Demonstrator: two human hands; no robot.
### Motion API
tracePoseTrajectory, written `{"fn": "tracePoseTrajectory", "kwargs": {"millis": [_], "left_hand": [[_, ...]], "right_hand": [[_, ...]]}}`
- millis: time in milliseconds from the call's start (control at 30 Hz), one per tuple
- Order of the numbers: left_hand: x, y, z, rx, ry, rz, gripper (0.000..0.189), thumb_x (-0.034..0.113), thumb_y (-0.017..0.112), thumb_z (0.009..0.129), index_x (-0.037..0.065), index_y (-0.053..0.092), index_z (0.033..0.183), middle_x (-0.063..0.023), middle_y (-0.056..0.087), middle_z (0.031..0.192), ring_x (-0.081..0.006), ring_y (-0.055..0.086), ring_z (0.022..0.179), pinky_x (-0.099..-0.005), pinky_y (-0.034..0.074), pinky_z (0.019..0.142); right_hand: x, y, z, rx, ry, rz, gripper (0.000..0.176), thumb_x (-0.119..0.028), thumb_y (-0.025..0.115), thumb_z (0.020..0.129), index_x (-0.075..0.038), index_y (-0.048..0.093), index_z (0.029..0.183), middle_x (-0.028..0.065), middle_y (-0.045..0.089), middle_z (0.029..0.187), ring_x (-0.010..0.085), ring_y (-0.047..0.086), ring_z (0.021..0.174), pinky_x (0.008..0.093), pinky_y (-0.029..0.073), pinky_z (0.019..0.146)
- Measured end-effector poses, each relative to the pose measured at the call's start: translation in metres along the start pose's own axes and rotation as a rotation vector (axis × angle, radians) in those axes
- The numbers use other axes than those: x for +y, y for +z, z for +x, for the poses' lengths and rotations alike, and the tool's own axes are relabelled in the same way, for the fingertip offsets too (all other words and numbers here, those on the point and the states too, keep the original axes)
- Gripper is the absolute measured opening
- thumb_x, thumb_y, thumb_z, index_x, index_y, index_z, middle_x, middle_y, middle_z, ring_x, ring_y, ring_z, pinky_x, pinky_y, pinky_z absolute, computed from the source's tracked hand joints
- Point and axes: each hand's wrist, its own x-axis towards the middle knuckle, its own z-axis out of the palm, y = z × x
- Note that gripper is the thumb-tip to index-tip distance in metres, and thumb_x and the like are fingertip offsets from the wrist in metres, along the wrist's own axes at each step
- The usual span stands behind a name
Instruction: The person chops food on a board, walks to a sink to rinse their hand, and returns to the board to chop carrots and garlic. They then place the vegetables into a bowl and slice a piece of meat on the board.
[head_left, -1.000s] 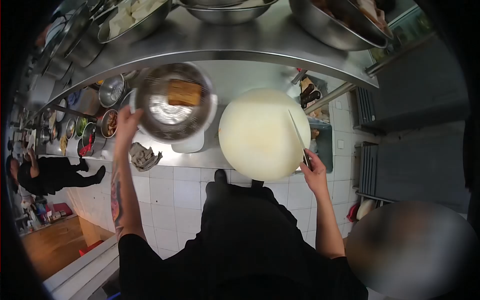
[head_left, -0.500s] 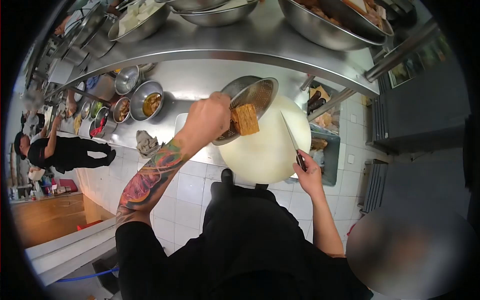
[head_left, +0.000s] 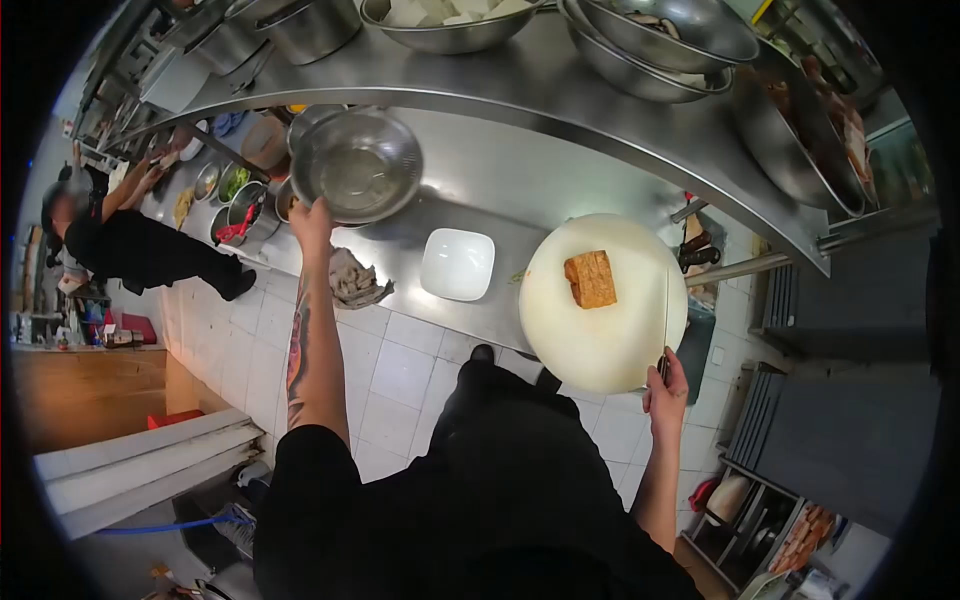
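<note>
My left hand [head_left: 312,222] is closed on the near rim of a metal colander [head_left: 368,165], holding it over the left part of the counter beside other bowls. Whether it rests on anything below is hidden. On the round white cutting board [head_left: 570,350] lies a golden-brown block [head_left: 592,280] that looks like fried tofu. My right hand [head_left: 667,385] grips the dark handle of a knife [head_left: 667,315] at the board's right side. Its narrow blade points away from me, apart from the block.
A white square bowl [head_left: 458,264] and a crumpled grey rag [head_left: 357,279] are on the counter. Metal bowls of ingredients [head_left: 240,205] stand at left. A steel shelf [head_left: 500,85] carrying bowls crosses above. Another person [head_left: 150,235] works farther left.
The brown block has gone from the colander onto the board. My left hand has carried the colander left, away from the board. The knife has moved to the board's right edge.
</note>
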Motion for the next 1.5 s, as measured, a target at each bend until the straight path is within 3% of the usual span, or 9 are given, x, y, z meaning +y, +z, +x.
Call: {"fn": "tracePoseTrajectory", "kwargs": {"millis": [200,300,467,833,900,1033,1200,1400,1500], "left_hand": [[-0.075,0.009,-0.059,0.046,-0.653,-0.455,0.067,0.058,0.066,0.102,-0.004,0.056,0.126,-0.0120,0.059,0.104,-0.0221,0.060,0.081,-0.0414,0.062,0.075],[-0.089,0.015,-0.158,-0.082,-0.233,-0.010,0.044,0.043,0.069,0.105,0.000,0.064,0.108,-0.0030,0.058,0.086,-0.0164,0.057,0.076,-0.0335,0.051,0.068],[-0.101,-0.041,-0.160,0.256,0.311,0.819,0.039,0.035,0.068,0.104,0.000,0.065,0.121,-0.0254,0.062,0.116,-0.0387,0.060,0.111,-0.0446,0.052,0.093],[-0.143,0.005,-0.095,0.215,-0.001,0.991,0.039,0.042,0.062,0.103,0.006,0.064,0.117,-0.0320,0.062,0.117,-0.0526,0.068,0.101,-0.0569,0.057,0.084],[-0.139,0.006,-0.094,0.229,-0.197,0.948,0.042,0.042,0.061,0.102,0.005,0.064,0.123,-0.0323,0.060,0.123,-0.0519,0.066,0.108,-0.0551,0.057,0.090],[-0.088,-0.008,-0.148,0.256,0.229,0.698,0.049,0.021,0.072,0.096,0.004,0.060,0.140,-0.0288,0.056,0.134,-0.0414,0.060,0.124,-0.0462,0.054,0.100],[0.124,0.160,-0.258,-0.887,0.686,0.177,0.059,-0.011,0.063,0.085,0.012,0.065,0.139,-0.0136,0.059,0.150,-0.0354,0.055,0.136,-0.0468,0.045,0.113],[0.122,0.253,-0.260,-1.290,0.535,0.087,0.040,-0.006,0.067,0.084,0.008,0.070,0.121,-0.0119,0.064,0.133,-0.0318,0.060,0.122,-0.0382,0.052,0.098],[0.089,0.207,-0.289,-1.039,0.418,0.152,0.026,0.001,0.072,0.087,0.006,0.070,0.113,-0.0109,0.065,0.119,-0.0281,0.063,0.111,-0.0368,0.053,0.092]], "right_hand": [[-0.009,0.002,-0.018,0.052,-0.027,0.124,0.052,-0.013,0.059,0.107,-0.006,0.046,0.156,0.0001,0.053,0.076,0.0075,0.045,0.046,0.0259,0.036,0.039],[-0.019,-0.002,-0.024,0.026,-0.068,0.132,0.047,-0.014,0.055,0.108,-0.006,0.047,0.154,0.0028,0.055,0.080,0.0094,0.047,0.046,0.0264,0.039,0.040],[-0.015,-0.029,-0.004,-0.102,0.065,-0.098,0.048,-0.012,0.054,0.107,-0.006,0.044,0.154,0.0053,0.057,0.080,0.0106,0.049,0.045,0.0276,0.040,0.039],[-0.022,-0.068,0.021,-0.332,0.073,-0.198,0.051,-0.010,0.059,0.105,-0.004,0.046,0.154,0.0050,0.059,0.081,0.0093,0.048,0.043,0.0283,0.039,0.040],[-0.020,-0.063,0.021,-0.307,-0.235,-0.359,0.051,-0.010,0.061,0.104,-0.004,0.049,0.153,0.0068,0.068,0.092,0.0126,0.061,0.057,0.0292,0.052,0.054],[-0.062,-0.043,0.004,-0.254,0.093,-0.362,0.052,-0.010,0.061,0.104,-0.003,0.049,0.154,0.0163,0.075,0.107,0.0228,0.075,0.084,0.0329,0.059,0.081],[-0.042,-0.042,0.012,-0.129,-0.502,-0.640,0.050,-0.016,0.060,0.104,-0.004,0.051,0.151,0.0265,0.074,0.098,0.0402,0.075,0.087,0.0423,0.058,0.083],[-0.055,-0.030,0.011,-0.196,-0.433,-0.573,0.048,-0.016,0.062,0.103,-0.006,0.055,0.149,0.0274,0.074,0.097,0.0449,0.073,0.085,0.0478,0.056,0.078],[-0.050,-0.039,-0.001,-0.213,-0.489,-0.678,0.047,-0.015,0.062,0.102,-0.006,0.056,0.148,0.0265,0.074,0.096,0.0468,0.071,0.084,0.0496,0.056,0.077]]}}
